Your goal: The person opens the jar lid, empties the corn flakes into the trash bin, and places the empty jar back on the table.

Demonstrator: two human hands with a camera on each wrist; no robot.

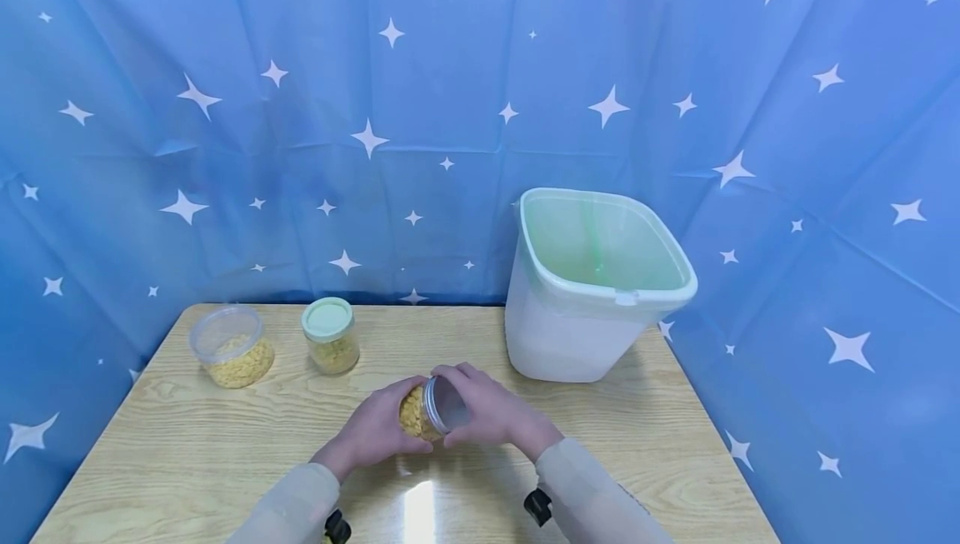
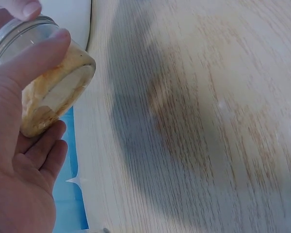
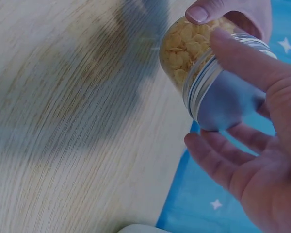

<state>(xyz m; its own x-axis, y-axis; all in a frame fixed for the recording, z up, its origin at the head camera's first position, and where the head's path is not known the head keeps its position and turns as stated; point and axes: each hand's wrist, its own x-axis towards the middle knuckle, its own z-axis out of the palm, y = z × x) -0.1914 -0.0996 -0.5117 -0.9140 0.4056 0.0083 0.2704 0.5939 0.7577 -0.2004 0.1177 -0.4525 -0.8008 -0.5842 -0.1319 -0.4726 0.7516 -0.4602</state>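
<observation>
Both hands hold a clear jar [image 1: 412, 416] of yellow flakes, tipped on its side above the table. My left hand [image 1: 377, 426] grips the jar's body, thumb on the near side and fingers behind it; the left wrist view shows the jar's base [image 2: 70, 90] turned toward the camera. At the other end is a silver screw lid [image 3: 228, 99], seated on the jar's mouth and facing right. My right hand [image 1: 491, 412] holds the lid's edge, thumb on one side and fingertips on the opposite side, with the palm off the lid's face.
A round clear tub [image 1: 242, 365] of flakes and a jar with a mint-green lid [image 1: 330, 336] stand at the back left of the wooden table [image 1: 187, 452]. A large white bin [image 1: 555, 344] with a pale green rim stands at the back right. A blue star-patterned curtain [image 1: 450, 219] surrounds the table.
</observation>
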